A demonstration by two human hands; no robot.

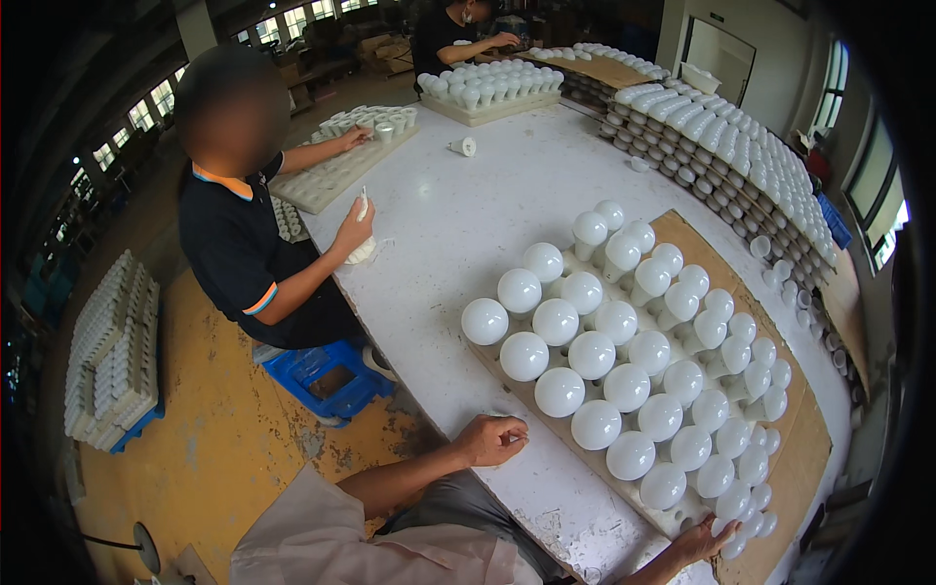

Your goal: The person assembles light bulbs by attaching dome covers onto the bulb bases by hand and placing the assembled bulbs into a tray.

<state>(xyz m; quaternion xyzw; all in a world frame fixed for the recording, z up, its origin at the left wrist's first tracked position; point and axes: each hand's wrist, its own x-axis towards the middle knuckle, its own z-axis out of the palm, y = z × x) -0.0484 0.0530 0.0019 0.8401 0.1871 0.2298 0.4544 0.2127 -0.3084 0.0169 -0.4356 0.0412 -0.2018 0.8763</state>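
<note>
A pale tray (624, 476) filled with rows of white round light bulbs (596, 425) lies on the table in front of me. My left hand (492, 441) rests by the table's near edge, left of the tray, its fingers curled closed. Whatever may be inside them is hidden. At the tray's near right corner, my right hand (698, 542) has its fingers bent against a light bulb (733, 547) at the end of a row. Neighbouring bulbs partly cover those fingertips.
Brown cardboard (807, 429) lies under the tray. On the left a co-worker (234, 234) handles parts beside another tray (336, 175). One loose bulb part (463, 147) lies mid-table. Stacked bulb trays (721, 146) line the right side; a blue stool (327, 380) stands below the table edge.
</note>
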